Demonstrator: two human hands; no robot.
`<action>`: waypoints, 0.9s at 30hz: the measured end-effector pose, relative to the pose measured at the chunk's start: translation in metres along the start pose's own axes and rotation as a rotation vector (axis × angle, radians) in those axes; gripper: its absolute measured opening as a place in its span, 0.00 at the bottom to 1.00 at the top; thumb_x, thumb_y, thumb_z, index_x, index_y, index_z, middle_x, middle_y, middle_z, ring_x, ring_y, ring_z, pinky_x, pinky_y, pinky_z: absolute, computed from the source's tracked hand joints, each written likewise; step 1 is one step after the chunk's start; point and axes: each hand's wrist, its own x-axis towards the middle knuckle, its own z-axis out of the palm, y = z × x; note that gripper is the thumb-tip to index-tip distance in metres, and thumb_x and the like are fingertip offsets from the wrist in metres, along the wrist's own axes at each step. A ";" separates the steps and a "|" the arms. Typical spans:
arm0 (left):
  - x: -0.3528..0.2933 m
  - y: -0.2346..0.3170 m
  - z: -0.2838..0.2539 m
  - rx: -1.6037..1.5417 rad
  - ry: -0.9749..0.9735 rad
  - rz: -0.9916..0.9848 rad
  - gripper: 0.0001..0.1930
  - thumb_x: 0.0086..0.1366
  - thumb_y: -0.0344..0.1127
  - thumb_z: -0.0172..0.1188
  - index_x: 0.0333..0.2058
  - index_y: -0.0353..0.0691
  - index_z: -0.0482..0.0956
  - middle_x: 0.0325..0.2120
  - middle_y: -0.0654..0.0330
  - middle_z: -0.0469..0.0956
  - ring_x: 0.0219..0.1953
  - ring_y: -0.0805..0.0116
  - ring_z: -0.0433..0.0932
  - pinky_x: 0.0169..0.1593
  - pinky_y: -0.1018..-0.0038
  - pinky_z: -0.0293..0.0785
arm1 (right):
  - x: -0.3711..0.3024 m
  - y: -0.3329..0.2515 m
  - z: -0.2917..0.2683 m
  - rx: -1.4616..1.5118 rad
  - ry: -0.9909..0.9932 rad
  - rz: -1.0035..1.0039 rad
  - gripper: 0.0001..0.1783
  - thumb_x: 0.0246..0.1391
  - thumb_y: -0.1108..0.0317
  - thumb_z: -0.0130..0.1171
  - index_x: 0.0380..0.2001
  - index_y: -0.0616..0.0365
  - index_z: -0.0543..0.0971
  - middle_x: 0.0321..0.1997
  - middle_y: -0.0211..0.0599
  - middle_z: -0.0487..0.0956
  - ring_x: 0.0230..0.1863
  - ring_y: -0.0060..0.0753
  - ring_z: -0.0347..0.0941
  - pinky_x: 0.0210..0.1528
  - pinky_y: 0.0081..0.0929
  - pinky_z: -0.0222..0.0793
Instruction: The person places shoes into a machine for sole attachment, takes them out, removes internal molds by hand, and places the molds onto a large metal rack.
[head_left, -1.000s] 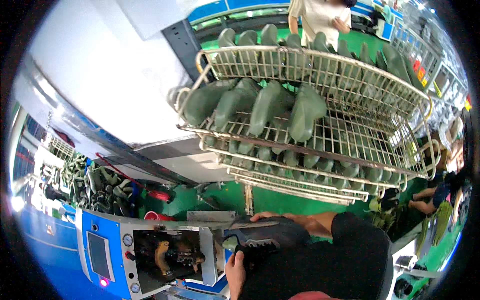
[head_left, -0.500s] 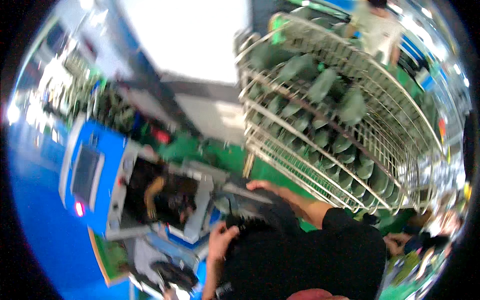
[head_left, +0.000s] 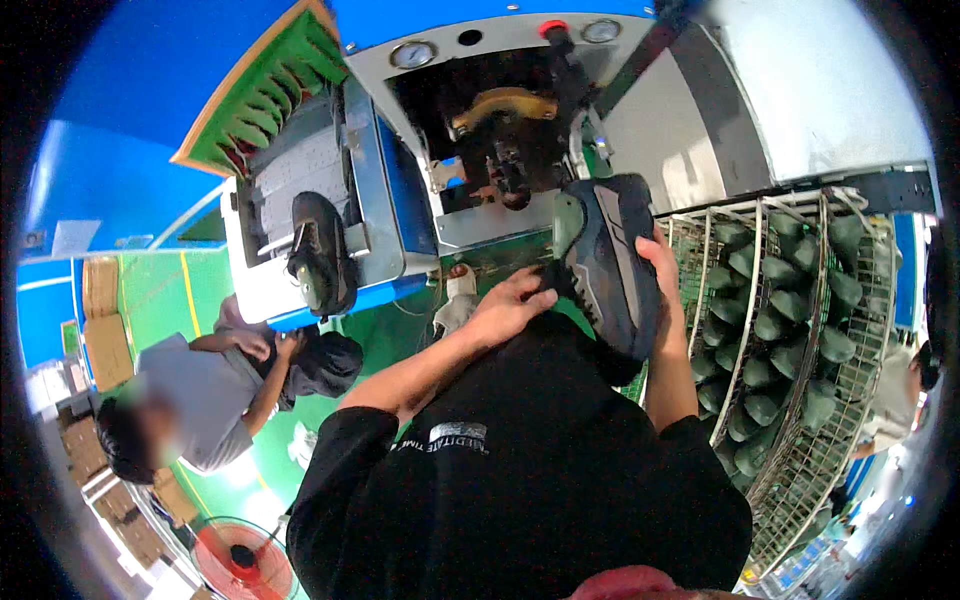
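My right hand grips a dark grey and black sports shoe by its right side, with the thumb on top and the other fingers mostly hidden. Pale grey stripes run along the shoe, and a green last shows at its upper left. Beside the shoe's left edge, the fingers of my left hand are curled against a small dark piece whose kind I cannot make out. Just ahead of the shoe is a machine with a brass-coloured curved pad inside its dark opening.
Another dark shoe lies on a metal conveyor at left. The machine carries two gauges and a red button. A wire rack of green lasts stands close at right. A person sits at left near a red fan.
My view has swung round, bringing the machine from the left to straight ahead and the rack to the right. The blur has cleared and the shoe now shows plainly before me.
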 end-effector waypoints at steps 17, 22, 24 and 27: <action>0.089 -0.023 -0.038 -0.954 0.179 -0.310 0.23 0.75 0.48 0.50 0.62 0.43 0.62 0.48 0.59 0.81 0.48 0.62 0.80 0.32 0.69 0.72 | 0.123 -0.033 0.139 -1.185 0.074 -0.343 0.56 0.39 0.49 0.75 0.72 0.47 0.63 0.56 0.55 0.79 0.55 0.46 0.78 0.58 0.35 0.70; 0.110 -0.063 -0.034 -1.238 0.078 -0.350 0.15 0.75 0.39 0.43 0.56 0.48 0.70 0.41 0.61 0.82 0.37 0.62 0.81 0.26 0.70 0.72 | 0.118 -0.012 0.190 -1.681 0.110 -0.210 0.56 0.39 0.39 0.69 0.73 0.27 0.58 0.55 0.65 0.70 0.53 0.63 0.75 0.55 0.45 0.72; 0.099 -0.046 -0.051 -1.233 0.031 -0.393 0.15 0.73 0.39 0.44 0.54 0.48 0.71 0.38 0.60 0.81 0.35 0.62 0.80 0.30 0.70 0.74 | 0.115 -0.012 0.202 -1.709 0.155 -0.168 0.55 0.39 0.40 0.70 0.72 0.26 0.59 0.49 0.58 0.73 0.49 0.61 0.76 0.52 0.45 0.73; 0.104 -0.062 -0.052 -1.350 0.004 -0.411 0.11 0.69 0.42 0.50 0.44 0.45 0.75 0.34 0.60 0.78 0.38 0.61 0.77 0.42 0.63 0.74 | 0.117 0.000 0.205 -1.744 0.193 -0.203 0.54 0.41 0.39 0.68 0.73 0.24 0.57 0.47 0.58 0.73 0.47 0.65 0.77 0.50 0.49 0.73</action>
